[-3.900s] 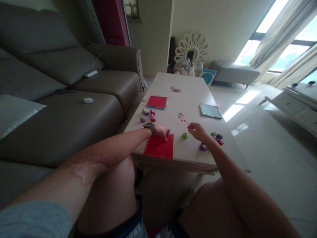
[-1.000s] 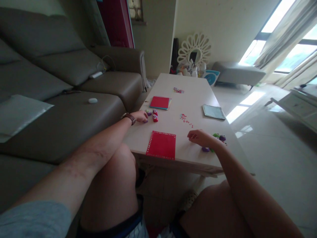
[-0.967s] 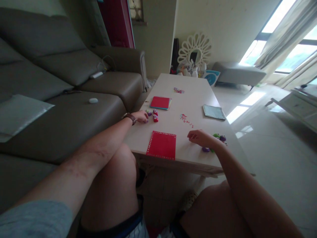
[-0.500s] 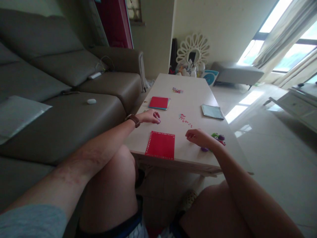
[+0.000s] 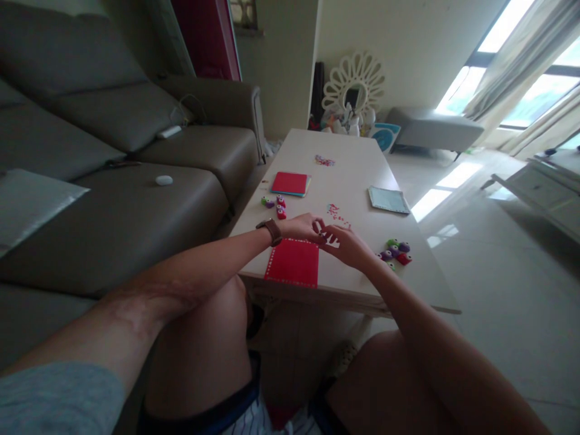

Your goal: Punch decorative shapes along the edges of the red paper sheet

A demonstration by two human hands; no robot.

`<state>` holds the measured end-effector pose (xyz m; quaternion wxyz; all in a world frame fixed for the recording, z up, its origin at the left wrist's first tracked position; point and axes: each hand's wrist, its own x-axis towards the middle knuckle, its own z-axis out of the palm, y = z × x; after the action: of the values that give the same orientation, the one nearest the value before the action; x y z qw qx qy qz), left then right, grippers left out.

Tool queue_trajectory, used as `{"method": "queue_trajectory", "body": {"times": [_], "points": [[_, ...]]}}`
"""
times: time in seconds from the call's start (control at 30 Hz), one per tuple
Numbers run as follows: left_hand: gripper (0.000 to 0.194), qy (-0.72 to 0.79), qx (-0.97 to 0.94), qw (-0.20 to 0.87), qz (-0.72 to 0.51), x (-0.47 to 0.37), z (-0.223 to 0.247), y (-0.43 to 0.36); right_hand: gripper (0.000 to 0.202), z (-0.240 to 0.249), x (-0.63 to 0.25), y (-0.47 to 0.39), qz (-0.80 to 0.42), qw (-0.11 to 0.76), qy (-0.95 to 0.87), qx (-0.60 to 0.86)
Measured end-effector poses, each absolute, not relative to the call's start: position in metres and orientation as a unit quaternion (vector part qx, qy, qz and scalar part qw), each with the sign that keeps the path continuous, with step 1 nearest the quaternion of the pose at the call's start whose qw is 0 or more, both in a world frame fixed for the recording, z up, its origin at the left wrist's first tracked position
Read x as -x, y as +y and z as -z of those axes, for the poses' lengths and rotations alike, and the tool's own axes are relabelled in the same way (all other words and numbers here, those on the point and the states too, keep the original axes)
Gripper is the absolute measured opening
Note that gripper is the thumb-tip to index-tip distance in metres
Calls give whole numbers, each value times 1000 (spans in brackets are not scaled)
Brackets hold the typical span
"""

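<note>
Over the top right corner of a red sheet with a pale-dotted border, my two hands meet. My left hand, with a brown watch on the wrist, has its fingers curled in a pinch. The fingers of my right hand are bent toward it, closed at the tips. A small dark piece shows between the fingertips; its kind is too small to make out. Small red eye-spotted pieces lie beyond my left wrist, and a cluster of purple, green and red ones lies right of my right hand.
The white table also bears stacked coloured sheets, a pale blue bordered sheet, scattered red bits and a farther heap of coloured bits. A grey-brown sofa runs along the left.
My left hand has moved right and nearer from the left side of the table, uncovering the small pieces there. My right hand has moved left, and both now meet above the red sheet.
</note>
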<state>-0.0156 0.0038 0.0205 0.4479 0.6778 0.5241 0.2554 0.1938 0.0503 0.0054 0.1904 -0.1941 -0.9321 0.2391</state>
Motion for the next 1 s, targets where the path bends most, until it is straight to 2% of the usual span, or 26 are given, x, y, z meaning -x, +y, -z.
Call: {"method": "queue_trajectory", "body": {"times": [0.37, 0.57, 0.67, 0.8, 1.0], "points": [[32, 512, -670, 462, -275, 7, -22, 1, 19, -5, -197, 51, -212, 168, -939, 214], [42, 501, -677, 477, -251, 11, -21, 3, 12, -11, -198, 50, -190, 164, -942, 221], [50, 530, -692, 441, -216, 23, -14, 7, 17, -13, -201, 53, -197, 166, -938, 234], [51, 590, -710, 359, -137, 36, 0, 13, 20, -14, -206, 58, -213, 162, -933, 243], [50, 602, -709, 353, -104, 38, 9, 14, 19, -15, -210, 60, -228, 168, -928, 243]]}}
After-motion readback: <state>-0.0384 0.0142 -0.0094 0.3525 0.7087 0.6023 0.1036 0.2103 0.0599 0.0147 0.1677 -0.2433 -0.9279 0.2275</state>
